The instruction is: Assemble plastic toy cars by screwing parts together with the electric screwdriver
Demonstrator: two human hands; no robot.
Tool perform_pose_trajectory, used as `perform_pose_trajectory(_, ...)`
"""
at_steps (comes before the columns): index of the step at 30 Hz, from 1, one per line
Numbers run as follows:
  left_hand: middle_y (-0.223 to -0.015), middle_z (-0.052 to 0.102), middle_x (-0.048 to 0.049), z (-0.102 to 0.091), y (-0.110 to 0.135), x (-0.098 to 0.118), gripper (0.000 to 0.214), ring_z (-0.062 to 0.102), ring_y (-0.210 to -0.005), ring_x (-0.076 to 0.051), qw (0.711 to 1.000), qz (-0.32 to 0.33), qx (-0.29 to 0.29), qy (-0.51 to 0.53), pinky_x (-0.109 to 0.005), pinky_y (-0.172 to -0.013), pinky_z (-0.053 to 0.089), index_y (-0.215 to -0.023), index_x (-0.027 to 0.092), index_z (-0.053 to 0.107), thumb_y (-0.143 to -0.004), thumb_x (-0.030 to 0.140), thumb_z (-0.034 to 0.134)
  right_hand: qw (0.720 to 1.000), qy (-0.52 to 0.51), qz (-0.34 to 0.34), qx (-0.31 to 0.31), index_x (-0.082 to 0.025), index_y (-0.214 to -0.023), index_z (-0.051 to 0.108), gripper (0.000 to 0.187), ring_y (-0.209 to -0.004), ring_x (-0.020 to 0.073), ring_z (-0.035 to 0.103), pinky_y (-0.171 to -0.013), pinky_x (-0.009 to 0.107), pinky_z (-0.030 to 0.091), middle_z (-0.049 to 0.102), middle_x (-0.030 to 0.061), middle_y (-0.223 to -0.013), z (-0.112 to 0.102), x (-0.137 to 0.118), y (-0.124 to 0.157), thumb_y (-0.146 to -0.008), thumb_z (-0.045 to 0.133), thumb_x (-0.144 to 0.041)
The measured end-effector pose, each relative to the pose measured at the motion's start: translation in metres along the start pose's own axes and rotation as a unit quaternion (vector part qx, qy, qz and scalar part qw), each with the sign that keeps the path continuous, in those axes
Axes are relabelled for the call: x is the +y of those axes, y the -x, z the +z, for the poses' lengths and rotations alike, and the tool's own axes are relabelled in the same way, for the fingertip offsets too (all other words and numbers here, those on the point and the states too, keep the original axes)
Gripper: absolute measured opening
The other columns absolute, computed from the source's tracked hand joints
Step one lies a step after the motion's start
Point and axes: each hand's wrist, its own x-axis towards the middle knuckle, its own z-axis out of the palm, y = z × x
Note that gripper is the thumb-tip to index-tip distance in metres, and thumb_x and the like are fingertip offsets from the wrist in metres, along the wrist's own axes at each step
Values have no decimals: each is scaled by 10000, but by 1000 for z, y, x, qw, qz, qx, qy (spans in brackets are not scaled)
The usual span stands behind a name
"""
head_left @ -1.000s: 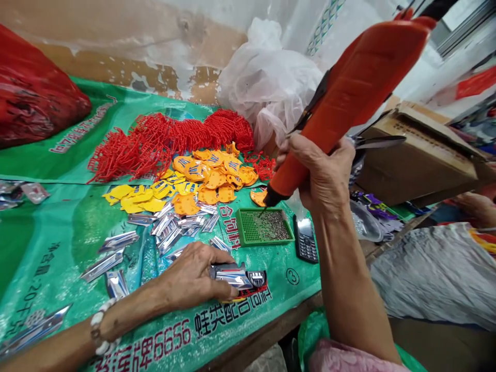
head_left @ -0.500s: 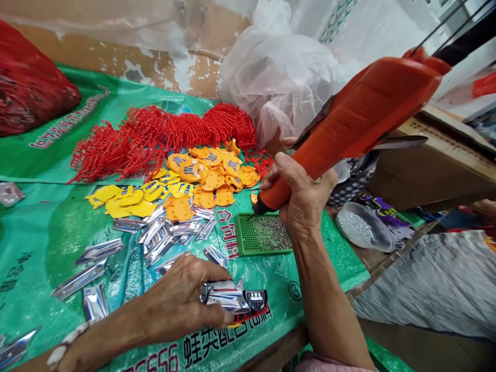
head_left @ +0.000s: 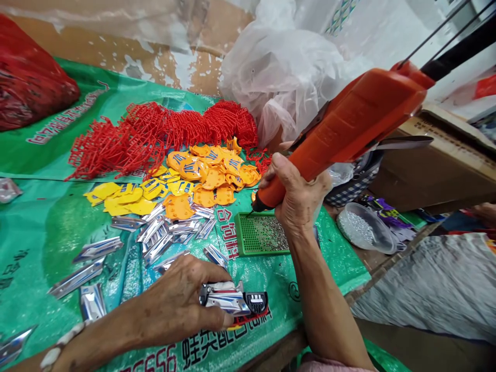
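Note:
My right hand [head_left: 300,199] is wrapped around an orange-red electric screwdriver [head_left: 349,119], tilted with its rear end up to the right. The bit points down over the left part of a green perforated tray [head_left: 242,245] with many small screws [head_left: 273,232] in it. Whether the bit touches a screw is too small to tell. Near the table's front edge, my left hand [head_left: 189,294] grips a small toy assembly [head_left: 232,300] of silver, blue and black plastic, with red and yellow parts underneath. Loose silver pieces [head_left: 155,232] lie beyond that hand.
Orange shells [head_left: 213,170], yellow pieces [head_left: 132,199] and a heap of red plastic parts [head_left: 163,129] cover the green sheet [head_left: 31,222]. A red bag [head_left: 34,77] is at left, a white plastic bag [head_left: 287,72] behind. A clear tub [head_left: 360,230] and a carton [head_left: 437,160] stand right.
The screwdriver's rear end has swung slightly left and down with my right hand, and its bit has shifted a little left over the tray. My left hand keeps its hold, nearly still.

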Motion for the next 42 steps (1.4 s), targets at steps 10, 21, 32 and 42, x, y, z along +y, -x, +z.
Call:
perform_pose_trajectory(10, -543, 587, 26, -6, -3, 10, 265, 516, -537, -136, 1000, 16, -1, -5, -234, -508, 330, -742, 226, 730, -807, 438, 586, 1000, 22, 7, 7, -252, -1117, 606, 428, -468, 132, 556, -437, 269, 477, 547, -57, -604, -3, 6, -1, -748, 735, -426)
perform_pose_trajectory(21, -627, 628, 29, -4, -3, 7, 188, 563, -621, -158, 999, -14, -26, 34, -259, -607, 355, -723, 218, 685, -751, 398, 643, 1000, 8, 13, -4, -262, -919, 624, 232, -460, 122, 550, -443, 276, 483, 556, -62, -596, 1, 2, 2, -740, 742, -351)
perform_pose_trajectory(32, -664, 614, 26, -14, -9, 10, 231, 532, -647, -146, 992, -56, -80, 81, -234, -575, 320, -809, 195, 727, -747, 412, 679, 998, -22, -36, 51, -234, -910, 646, 282, -428, 137, 560, -386, 277, 462, 582, -64, -587, 4, -2, -1, -699, 792, -354)
perform_pose_trajectory(42, -738, 661, -10, -18, -12, 8, 313, 537, -672, -155, 988, -71, -100, 96, -243, -569, 287, -903, 174, 756, -712, 410, 680, 997, -58, -44, 12, -183, -807, 658, 161, -423, 113, 502, -370, 278, 406, 546, -53, -533, 10, -80, 16, -824, 557, -307)
